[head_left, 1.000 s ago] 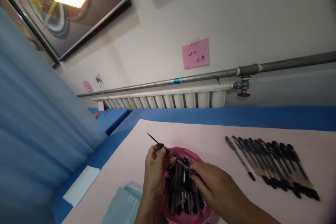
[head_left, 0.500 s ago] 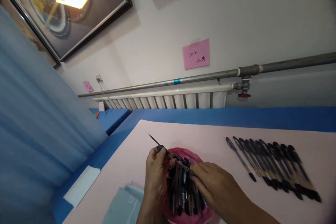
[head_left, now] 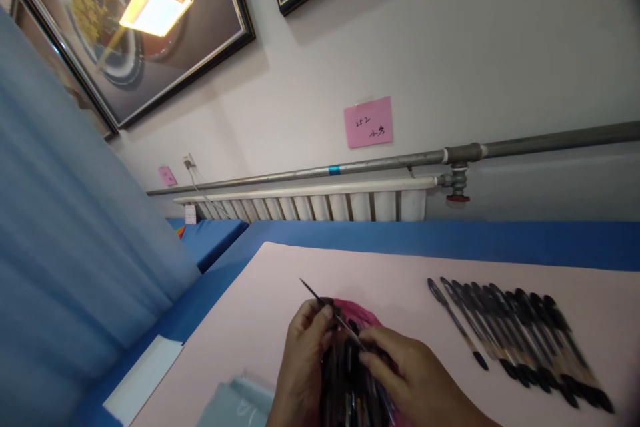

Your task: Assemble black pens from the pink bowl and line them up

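Above the basket, a slim pen (head_left: 347, 328) slants between my two hands. Its thin dark end juts up and left past my left hand (head_left: 311, 340), whose thumb and fingers pinch it. Lower down, my right hand (head_left: 397, 357) is closed on the pen's other end between thumb and forefinger. Under both hands is a pink basket (head_left: 356, 310), its front cut off by the picture's lower edge. Many black and clear pen parts (head_left: 347, 380) lie inside, blurred. My fingers hide exactly how the held pieces join.
Several black-capped pens (head_left: 520, 333) lie in a slanting row on the pink sheet (head_left: 295, 267) to the right. A pale blue plastic bag (head_left: 237, 403) and a white paper (head_left: 143, 380) lie left. A blue curtain (head_left: 65, 213) hangs there; a radiator (head_left: 340, 203) runs behind.
The view has tilted up slightly, so everything on the table sits lower. My hands have moved a little closer together, with the pen still between them.
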Demonstrator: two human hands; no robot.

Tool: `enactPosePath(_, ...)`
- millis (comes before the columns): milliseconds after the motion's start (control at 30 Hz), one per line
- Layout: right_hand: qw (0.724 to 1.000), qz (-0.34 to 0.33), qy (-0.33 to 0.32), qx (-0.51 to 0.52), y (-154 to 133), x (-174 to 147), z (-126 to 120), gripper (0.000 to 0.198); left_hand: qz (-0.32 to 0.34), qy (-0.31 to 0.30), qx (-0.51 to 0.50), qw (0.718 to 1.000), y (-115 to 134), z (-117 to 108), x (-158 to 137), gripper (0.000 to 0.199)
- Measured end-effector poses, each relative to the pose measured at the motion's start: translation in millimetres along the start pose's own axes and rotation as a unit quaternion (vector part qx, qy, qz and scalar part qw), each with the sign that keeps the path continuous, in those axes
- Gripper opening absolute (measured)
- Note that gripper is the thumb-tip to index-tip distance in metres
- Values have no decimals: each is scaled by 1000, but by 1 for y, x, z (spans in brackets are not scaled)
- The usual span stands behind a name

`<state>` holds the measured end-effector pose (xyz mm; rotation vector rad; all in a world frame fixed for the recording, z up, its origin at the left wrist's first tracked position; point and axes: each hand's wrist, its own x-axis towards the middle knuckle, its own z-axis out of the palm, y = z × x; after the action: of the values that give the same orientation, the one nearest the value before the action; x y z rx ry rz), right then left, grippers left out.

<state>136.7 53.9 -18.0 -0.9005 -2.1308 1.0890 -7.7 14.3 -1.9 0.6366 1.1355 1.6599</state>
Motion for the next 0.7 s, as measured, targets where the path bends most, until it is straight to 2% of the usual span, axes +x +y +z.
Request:
enactPosePath(100,992,47,3,121,-1,4,-4,13,12,46,13,999,4,-2,1,32)
enactPosePath(167,979,72,11,191,-2,6,-8,14,18,93,14,995,6,-6,4,35)
enactPosePath(233,966,90,22,242,-2,7,-11,13,20,113,5,993,7,-10,7,36)
enactPosePath(400,931,146,16,334,1,7,-11,12,21,114,-11,993,9,-17,8,33)
enactPosePath(567,872,160,23,462,6,8,-13,14,13,104,1,995,11,-15,6,29)
enactPosePath(700,844,189,33,500,7,9,-16,14,20,98,15,995,11,-16,7,31)
